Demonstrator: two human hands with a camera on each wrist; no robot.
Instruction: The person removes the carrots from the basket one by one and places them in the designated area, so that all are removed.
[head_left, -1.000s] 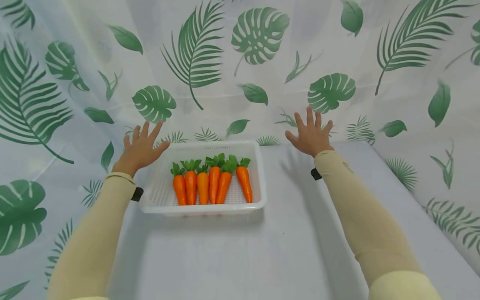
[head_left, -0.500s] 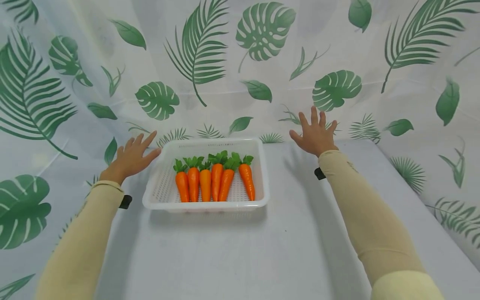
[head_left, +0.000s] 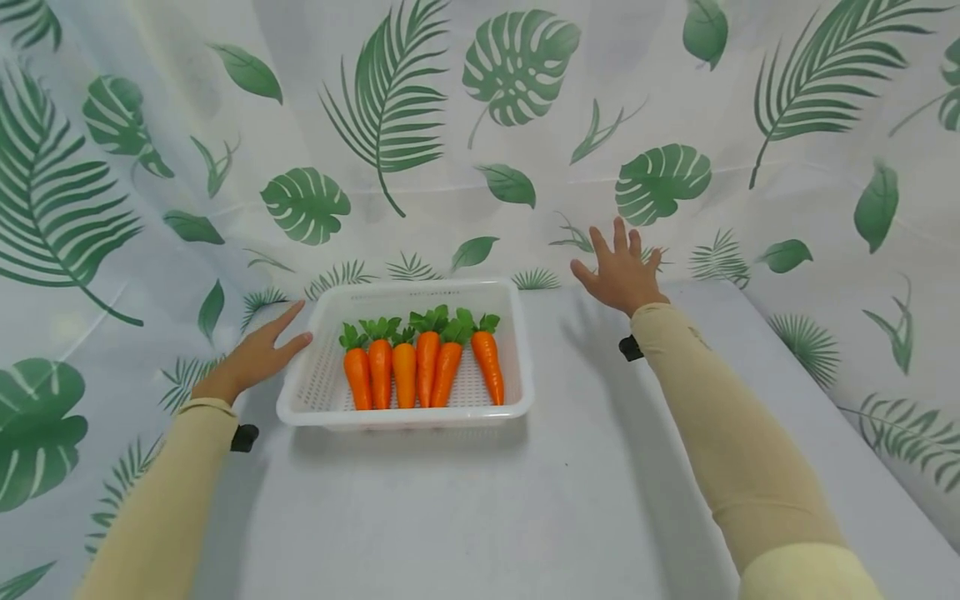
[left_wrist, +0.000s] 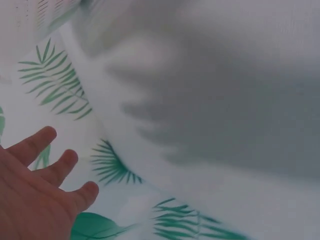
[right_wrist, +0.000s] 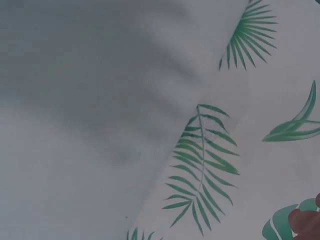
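In the head view a white perforated plastic basket (head_left: 405, 414) stands toward the back of the table, left of centre. Several orange carrots (head_left: 446, 375) with green leafy tops lie side by side in it. My left hand (head_left: 253, 357) is at the basket's left side, thumb and forefinger extended, thumb tip right by the rim; it holds nothing. The left wrist view shows straight, spread fingers (left_wrist: 60, 167) above the pale surface. Over the table right of the basket, my right hand (head_left: 624, 275) is spread with nothing in it. Only a fingertip (right_wrist: 305, 222) enters the right wrist view.
A pale grey table (head_left: 450, 508) runs under both arms. Behind it and along the sides hangs a white curtain (head_left: 570, 67) printed with green leaves. The table's right edge (head_left: 847, 417) slants down toward the front.
My left hand has moved down and to the left, from over the basket's back left corner to beside its left rim. The right hand stays spread at nearly the same spot.
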